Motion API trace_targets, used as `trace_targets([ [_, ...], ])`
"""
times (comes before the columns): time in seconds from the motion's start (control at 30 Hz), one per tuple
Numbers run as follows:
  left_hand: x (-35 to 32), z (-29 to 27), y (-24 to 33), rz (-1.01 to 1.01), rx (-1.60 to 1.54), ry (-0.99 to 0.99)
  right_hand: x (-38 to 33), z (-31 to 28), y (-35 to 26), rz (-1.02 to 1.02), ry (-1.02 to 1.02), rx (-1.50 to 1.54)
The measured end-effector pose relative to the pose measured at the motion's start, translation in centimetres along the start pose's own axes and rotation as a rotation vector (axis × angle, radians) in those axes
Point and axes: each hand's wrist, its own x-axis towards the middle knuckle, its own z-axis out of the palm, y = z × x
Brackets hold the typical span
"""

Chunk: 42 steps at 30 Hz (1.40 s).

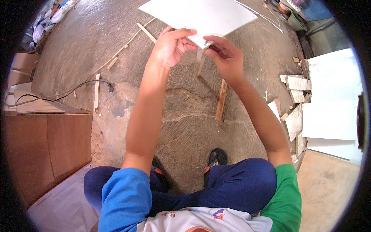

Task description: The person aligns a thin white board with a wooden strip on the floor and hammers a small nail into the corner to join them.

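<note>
I hold a thin white sheet (201, 15) up in front of me by its near corner. My left hand (172, 46) pinches the sheet's edge from the left, thumb on top. My right hand (226, 54) grips the same corner from the right, fingers curled under it. Below the hands a short wooden strip (200, 62) lies on the floor, partly hidden by them. My knees in blue trousers (232, 185) sit below.
A wooden stick (221, 100) lies on the rough concrete floor (185, 116). White panels (332, 104) and wood offcuts (295, 83) are stacked at right. A brown cabinet (46, 147) stands at left, with a black cable (77, 87) and thin strips (96, 92) nearby.
</note>
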Motion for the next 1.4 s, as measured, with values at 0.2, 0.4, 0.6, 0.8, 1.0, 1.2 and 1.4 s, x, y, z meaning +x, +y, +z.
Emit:
trace_targets([
  [0.2, 1.2, -0.3, 0.0, -0.04, 0.029, -0.063, -0.3, 0.6, -0.1, -0.057, 0.046, -0.029],
  [0.4, 2.0, -0.7, -1.2, -0.042, -0.052, -0.008, -0.2, 1.3, 0.2, -0.112, 0.101, -0.051],
  [0.6, 1.4, 1.0, -2.0, 0.002, -0.085, 0.084, -0.2, 1.4, 0.1, -0.155, 0.137, -0.2],
  [0.8, 1.0, 1.3, -1.8, 0.007, -0.012, 0.108, -0.1, 1.2, 0.0, -0.139, 0.135, -0.17],
  [1.0, 0.6, 1.6, -1.5, -0.003, -0.025, 0.118, -0.2, 1.3, -0.2, -0.146, 0.132, -0.153],
  [1.2, 0.5, 1.8, -1.7, -0.004, -0.051, 0.139, -0.2, 1.1, -0.1, -0.137, 0.134, -0.195],
  [1.4, 0.7, 2.7, -2.0, 0.086, -0.08, 0.204, 0.2, 0.5, 0.6, -0.088, 0.121, -0.035],
])
